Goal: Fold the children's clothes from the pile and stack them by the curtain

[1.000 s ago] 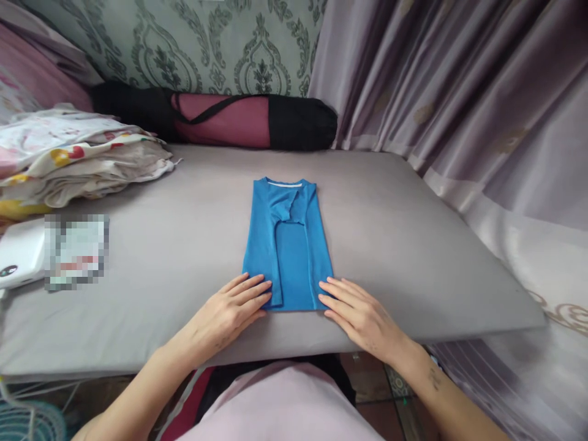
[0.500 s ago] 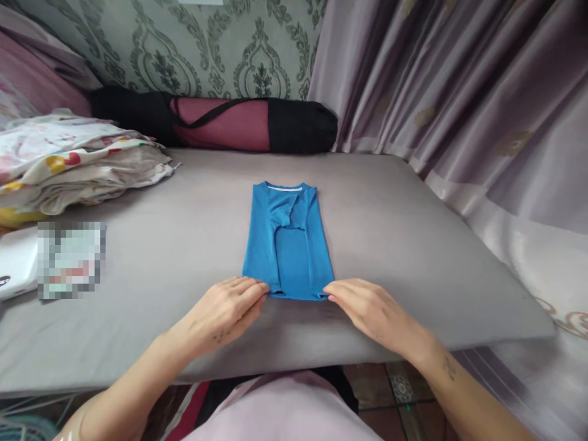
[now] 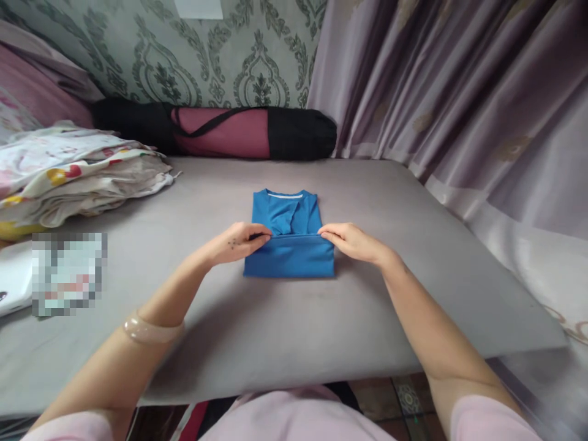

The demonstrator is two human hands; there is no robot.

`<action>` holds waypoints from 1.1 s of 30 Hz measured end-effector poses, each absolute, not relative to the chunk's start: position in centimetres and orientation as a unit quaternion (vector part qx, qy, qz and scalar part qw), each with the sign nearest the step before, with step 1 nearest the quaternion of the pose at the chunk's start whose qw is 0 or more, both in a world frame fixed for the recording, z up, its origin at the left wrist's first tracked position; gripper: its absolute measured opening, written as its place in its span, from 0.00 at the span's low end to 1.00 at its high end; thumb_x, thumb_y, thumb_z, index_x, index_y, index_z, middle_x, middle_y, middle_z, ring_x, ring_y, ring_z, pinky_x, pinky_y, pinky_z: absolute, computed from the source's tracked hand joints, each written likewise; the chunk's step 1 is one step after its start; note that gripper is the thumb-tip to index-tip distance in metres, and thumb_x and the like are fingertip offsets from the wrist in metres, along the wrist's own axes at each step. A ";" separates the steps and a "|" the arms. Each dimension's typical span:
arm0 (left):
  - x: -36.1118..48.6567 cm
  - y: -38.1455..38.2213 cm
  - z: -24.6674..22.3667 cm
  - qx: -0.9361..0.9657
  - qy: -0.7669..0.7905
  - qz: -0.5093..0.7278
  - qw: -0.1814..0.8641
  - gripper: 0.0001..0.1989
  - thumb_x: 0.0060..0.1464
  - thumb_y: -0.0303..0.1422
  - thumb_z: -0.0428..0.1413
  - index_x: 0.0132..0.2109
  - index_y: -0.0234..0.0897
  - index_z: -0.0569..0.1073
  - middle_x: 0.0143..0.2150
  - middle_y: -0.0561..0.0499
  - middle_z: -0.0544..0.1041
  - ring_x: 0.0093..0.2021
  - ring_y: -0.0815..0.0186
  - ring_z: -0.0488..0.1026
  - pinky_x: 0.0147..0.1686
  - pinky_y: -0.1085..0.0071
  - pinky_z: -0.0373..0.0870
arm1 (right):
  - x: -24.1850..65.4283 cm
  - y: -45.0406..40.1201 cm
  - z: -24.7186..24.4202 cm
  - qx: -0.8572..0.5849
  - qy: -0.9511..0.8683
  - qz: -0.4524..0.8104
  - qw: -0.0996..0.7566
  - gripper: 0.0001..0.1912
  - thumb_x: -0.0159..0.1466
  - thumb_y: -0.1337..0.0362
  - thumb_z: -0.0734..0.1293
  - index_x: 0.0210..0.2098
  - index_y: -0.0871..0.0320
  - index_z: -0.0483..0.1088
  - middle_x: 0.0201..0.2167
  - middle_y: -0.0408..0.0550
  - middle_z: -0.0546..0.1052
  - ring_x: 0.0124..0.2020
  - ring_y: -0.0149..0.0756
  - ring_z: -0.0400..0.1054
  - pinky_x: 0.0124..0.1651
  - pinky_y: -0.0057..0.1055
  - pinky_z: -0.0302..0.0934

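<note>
A blue shirt [image 3: 289, 257] lies on the grey-covered surface [image 3: 390, 294], its collar at the far end and its sides folded inward. Its lower part is turned up over the middle, with the hem lying across just below the collar area. At the left end of that hem, my left hand [image 3: 239, 242] pinches the cloth between thumb and fingers. My right hand [image 3: 353, 240] pinches the hem's right end in the same way. Part of a folded sleeve shows above the hem.
Piled cloths [image 3: 82, 174] sit at the left, with a white object [image 3: 16, 275] and a pixelated item [image 3: 71, 272] nearer me. A black and maroon long bag [image 3: 220, 131] lies along the wall. Curtains [image 3: 436, 92] hang at the right.
Both hands have moved away from me, carrying the shirt's bottom edge up and over its middle. The shirt is now shorter, with a straight fold nearest me.
</note>
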State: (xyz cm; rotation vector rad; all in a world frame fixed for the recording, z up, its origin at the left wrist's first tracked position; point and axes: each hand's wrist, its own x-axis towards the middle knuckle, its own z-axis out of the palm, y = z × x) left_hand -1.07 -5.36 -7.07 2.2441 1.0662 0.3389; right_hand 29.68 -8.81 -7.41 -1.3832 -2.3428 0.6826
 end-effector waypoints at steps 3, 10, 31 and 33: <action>-0.6 -3.4 -8.3 0.851 0.392 0.130 0.325 0.21 0.60 0.43 0.47 0.43 0.33 0.78 0.30 0.51 0.75 0.28 0.69 0.66 0.29 0.75 0.63 | 29.7 -7.3 -9.1 -0.490 -0.812 0.267 0.172 0.17 0.70 0.58 0.56 0.42 0.56 0.76 0.38 0.45 0.79 0.39 0.35 0.72 0.44 0.31 0.62; -0.9 -2.5 -11.4 0.839 0.467 0.172 0.220 0.20 0.63 0.43 0.45 0.45 0.34 0.76 0.32 0.49 0.77 0.30 0.67 0.70 0.32 0.73 0.66 | 29.7 -7.2 -10.7 -0.559 -0.792 0.197 0.145 0.16 0.70 0.60 0.56 0.40 0.56 0.75 0.39 0.48 0.79 0.41 0.38 0.72 0.45 0.32 0.63; 0.6 -11.6 -15.2 0.871 0.488 0.063 0.012 0.29 0.68 0.47 0.38 0.70 0.41 0.55 0.72 0.35 0.51 0.71 0.48 0.47 0.64 0.45 0.53 | 24.2 -12.9 -13.2 -0.406 -0.901 0.127 0.085 0.28 0.73 0.56 0.50 0.70 0.57 0.50 0.71 0.50 0.51 0.72 0.39 0.41 0.72 0.47 0.38; 0.9 -11.8 -14.9 0.864 0.501 0.049 0.014 0.29 0.67 0.47 0.38 0.70 0.42 0.55 0.72 0.36 0.52 0.71 0.46 0.48 0.64 0.44 0.53 | 25.1 -13.0 -13.1 -0.429 -0.891 0.122 0.083 0.28 0.73 0.56 0.50 0.70 0.58 0.50 0.71 0.51 0.51 0.72 0.39 0.40 0.72 0.48 0.38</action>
